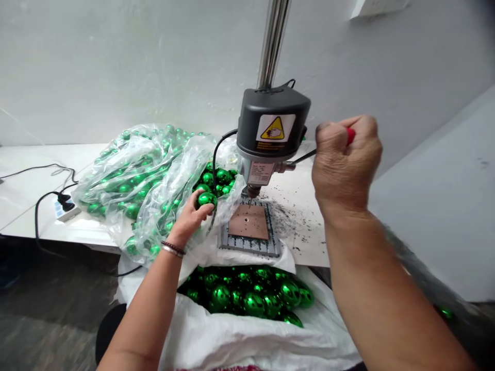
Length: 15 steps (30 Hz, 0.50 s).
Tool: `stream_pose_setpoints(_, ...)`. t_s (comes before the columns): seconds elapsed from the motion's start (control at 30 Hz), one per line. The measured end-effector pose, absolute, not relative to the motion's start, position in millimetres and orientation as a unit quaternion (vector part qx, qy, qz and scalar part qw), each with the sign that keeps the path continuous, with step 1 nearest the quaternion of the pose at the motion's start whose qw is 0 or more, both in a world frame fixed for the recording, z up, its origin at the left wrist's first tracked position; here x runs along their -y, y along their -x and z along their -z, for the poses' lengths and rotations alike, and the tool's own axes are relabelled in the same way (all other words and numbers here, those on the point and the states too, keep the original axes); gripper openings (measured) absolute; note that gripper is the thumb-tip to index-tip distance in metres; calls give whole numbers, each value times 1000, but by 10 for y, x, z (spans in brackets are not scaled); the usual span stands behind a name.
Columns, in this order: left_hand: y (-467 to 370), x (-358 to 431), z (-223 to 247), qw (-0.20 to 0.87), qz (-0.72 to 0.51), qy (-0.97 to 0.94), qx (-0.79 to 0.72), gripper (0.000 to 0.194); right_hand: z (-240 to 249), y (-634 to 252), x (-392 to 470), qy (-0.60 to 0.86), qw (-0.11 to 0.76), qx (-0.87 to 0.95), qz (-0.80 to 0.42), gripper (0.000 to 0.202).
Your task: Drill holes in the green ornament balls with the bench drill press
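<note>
My left hand (190, 216) is closed round a shiny green ball (207, 199) at the mouth of a clear plastic bag (154, 175) full of green balls. My right hand (348, 159) is wrapped round the red knob (350, 135) of the lever on a small grey drill press (274, 123). Below the drill's chuck, a brown square board (248, 229) with a small hole lies on the slotted metal base (251, 249). The held ball is left of the board, apart from it.
A white sack (232, 342) holding more green balls (254, 304) lies open in front of the table (23, 216). Dark shavings (286, 219) are scattered right of the base. A power strip (66, 208) with black cords sits at the left.
</note>
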<state>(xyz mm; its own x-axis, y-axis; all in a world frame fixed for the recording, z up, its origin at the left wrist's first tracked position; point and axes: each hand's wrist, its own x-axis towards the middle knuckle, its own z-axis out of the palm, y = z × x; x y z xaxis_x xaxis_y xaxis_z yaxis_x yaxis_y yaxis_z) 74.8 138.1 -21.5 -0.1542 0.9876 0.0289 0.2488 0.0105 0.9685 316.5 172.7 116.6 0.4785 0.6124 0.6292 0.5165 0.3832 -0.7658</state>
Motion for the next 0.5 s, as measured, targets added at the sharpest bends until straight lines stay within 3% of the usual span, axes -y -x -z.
stream_pose_setpoints(0.1,-820,-1214,170,589,-497,-446,-456,66,-1160,-3155,-1722,546,664,510,-36,27)
stream_pose_setpoints(0.2,-959,-1163,215,659,-501,-384,-409,65,-1155,-3153,-1723,537,673,508,-45,28)
stream_pose_setpoints(0.33,-1139,-1208,348,642,-507,-388,-424,85,-1123,-3169,-1727,532,673,511,-46,27)
stream_pose_setpoints(0.5,-1242,-1264,401,482,-390,-575,-534,67,-1012,-3216,-1770,485,683,545,-29,23)
